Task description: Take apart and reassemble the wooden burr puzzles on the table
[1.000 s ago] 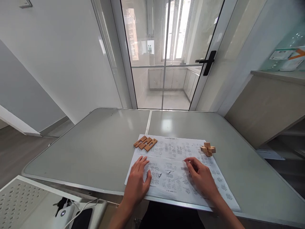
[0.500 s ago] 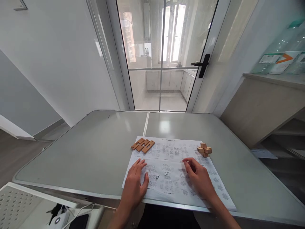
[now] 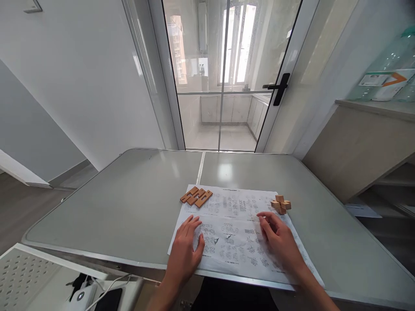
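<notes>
While the left hand [image 3: 185, 246] lies opened out over the left side of a printed sheet [image 3: 220, 268], the right hand [image 3: 281, 236] curls loosely above its right side.

The right thumb and forefinger leave a narrow gap, and whether they pinch anything cannot be told; the sheet's headings and drawings are too small to read. Three slotted wooden pieces [image 3: 199, 193] lie by its far left corner, a cross-shaped wooden block [image 3: 280, 204] at its far right, on a grey-green table [image 3: 139, 216]. Beyond are a glass door [image 3: 210, 108] and bottles [image 3: 385, 60] with an orange-marked label [image 3: 397, 82].
</notes>
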A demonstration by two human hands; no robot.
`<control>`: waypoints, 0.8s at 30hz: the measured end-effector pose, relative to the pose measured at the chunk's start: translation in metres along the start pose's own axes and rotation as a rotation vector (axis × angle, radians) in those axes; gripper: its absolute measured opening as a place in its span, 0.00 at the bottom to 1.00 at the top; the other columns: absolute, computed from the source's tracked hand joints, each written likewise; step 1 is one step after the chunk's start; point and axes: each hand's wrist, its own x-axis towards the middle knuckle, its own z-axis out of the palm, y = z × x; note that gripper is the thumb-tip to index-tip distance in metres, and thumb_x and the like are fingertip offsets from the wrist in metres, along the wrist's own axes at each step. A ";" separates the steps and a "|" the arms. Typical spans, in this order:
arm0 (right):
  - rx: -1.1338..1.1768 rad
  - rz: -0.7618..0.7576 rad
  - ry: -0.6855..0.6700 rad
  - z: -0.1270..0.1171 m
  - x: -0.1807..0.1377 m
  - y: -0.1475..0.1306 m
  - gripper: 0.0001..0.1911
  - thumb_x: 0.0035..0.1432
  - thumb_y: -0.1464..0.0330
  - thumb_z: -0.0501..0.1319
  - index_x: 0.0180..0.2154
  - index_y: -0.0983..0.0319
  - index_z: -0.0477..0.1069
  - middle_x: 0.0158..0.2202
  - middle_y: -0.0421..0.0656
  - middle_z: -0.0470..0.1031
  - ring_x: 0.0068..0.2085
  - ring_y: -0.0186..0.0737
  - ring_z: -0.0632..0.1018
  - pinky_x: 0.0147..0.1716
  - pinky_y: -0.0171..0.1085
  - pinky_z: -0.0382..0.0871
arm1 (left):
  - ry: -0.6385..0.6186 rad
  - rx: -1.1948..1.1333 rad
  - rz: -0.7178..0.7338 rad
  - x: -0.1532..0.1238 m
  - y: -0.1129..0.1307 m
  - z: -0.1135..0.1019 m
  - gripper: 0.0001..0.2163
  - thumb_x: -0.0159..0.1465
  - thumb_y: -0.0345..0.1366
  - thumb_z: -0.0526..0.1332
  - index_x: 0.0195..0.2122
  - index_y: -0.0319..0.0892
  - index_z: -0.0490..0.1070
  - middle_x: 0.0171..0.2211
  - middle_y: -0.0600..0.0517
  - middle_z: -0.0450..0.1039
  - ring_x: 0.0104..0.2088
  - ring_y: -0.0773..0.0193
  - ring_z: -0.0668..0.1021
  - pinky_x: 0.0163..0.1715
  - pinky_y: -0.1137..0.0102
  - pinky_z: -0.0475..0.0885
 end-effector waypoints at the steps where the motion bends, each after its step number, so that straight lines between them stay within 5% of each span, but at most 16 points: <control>1: -0.015 0.001 0.027 -0.006 0.001 0.000 0.24 0.69 0.47 0.54 0.50 0.58 0.73 0.23 0.35 0.66 0.25 0.41 0.68 0.26 0.37 0.62 | -0.001 -0.001 0.000 0.000 0.000 0.000 0.15 0.71 0.31 0.58 0.58 0.47 0.69 0.61 0.47 0.76 0.67 0.50 0.72 0.64 0.48 0.73; 8: -0.258 -0.004 0.381 -0.053 0.020 0.009 0.27 0.65 0.45 0.57 0.51 0.60 0.70 0.31 0.43 0.80 0.32 0.48 0.80 0.32 0.40 0.69 | -0.008 0.010 0.004 -0.001 0.000 0.000 0.15 0.71 0.32 0.58 0.58 0.47 0.69 0.61 0.47 0.76 0.67 0.49 0.72 0.63 0.48 0.73; 13: -0.416 0.070 0.356 -0.067 0.032 0.025 0.33 0.65 0.44 0.57 0.58 0.62 0.64 0.28 0.42 0.81 0.30 0.50 0.81 0.29 0.40 0.67 | -0.003 0.008 0.003 0.000 0.002 -0.002 0.15 0.71 0.31 0.58 0.58 0.47 0.70 0.60 0.48 0.76 0.66 0.50 0.73 0.63 0.48 0.73; 24: -0.572 0.083 0.310 -0.067 0.043 0.030 0.23 0.65 0.44 0.54 0.44 0.55 0.71 0.33 0.41 0.83 0.31 0.48 0.81 0.29 0.39 0.65 | -0.002 0.013 0.019 0.000 0.002 -0.002 0.15 0.71 0.31 0.58 0.57 0.46 0.70 0.60 0.47 0.77 0.66 0.49 0.73 0.63 0.48 0.73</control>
